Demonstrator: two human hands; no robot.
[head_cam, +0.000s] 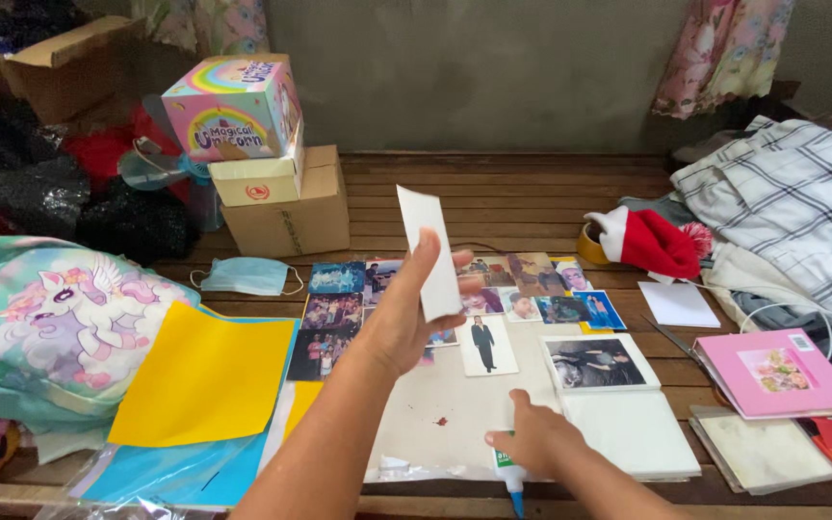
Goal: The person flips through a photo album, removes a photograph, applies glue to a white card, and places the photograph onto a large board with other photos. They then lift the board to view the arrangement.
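My left hand lifts a white card, my right hand grips a glue bottle.

I pinch the blank white card upright between thumb and fingers of my left hand, above the row of photographs laid across the middle of the wooden bench. My right hand is closed around the glue bottle, nozzle pointing down at the near edge, over a stained white sheet. Just right of it lies an open album; a pink book sits toward the right edge, with checked cloth and a red Santa hat behind. Yellow paper and a unicorn bag fill the left side, stacked boxes the far left corner. A grey wall backs the bench. The bottle's tip is cut off by the frame, and the photographs are too small to make out.
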